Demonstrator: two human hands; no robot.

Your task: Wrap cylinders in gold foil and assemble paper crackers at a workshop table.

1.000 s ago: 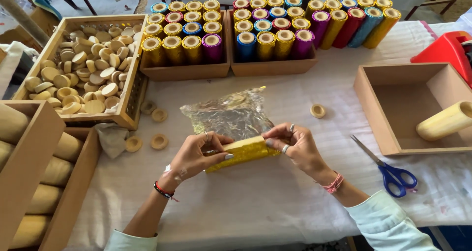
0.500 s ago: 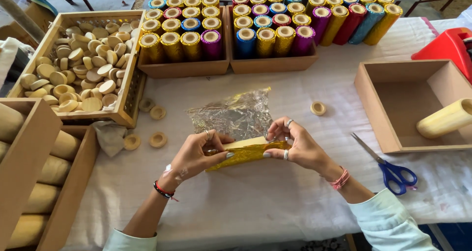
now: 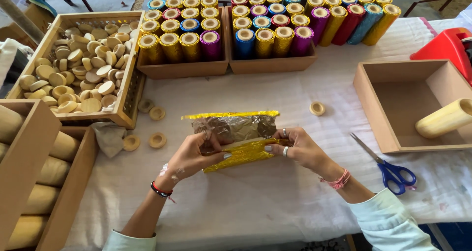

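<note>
Wrapping is partway, by my reading: the gold foil sheet (image 3: pixel 231 125) is rolled around the lower side of a cylinder (image 3: pixel 243 152), its upper flap still loose. Left hand (image 3: pixel 194 155) and right hand (image 3: pixel 300 150) each pinch an end, low over the white-clothed surface (image 3: pixel 255 202). The cylinder's body is hidden under foil; crates at the left are cut off.
</note>
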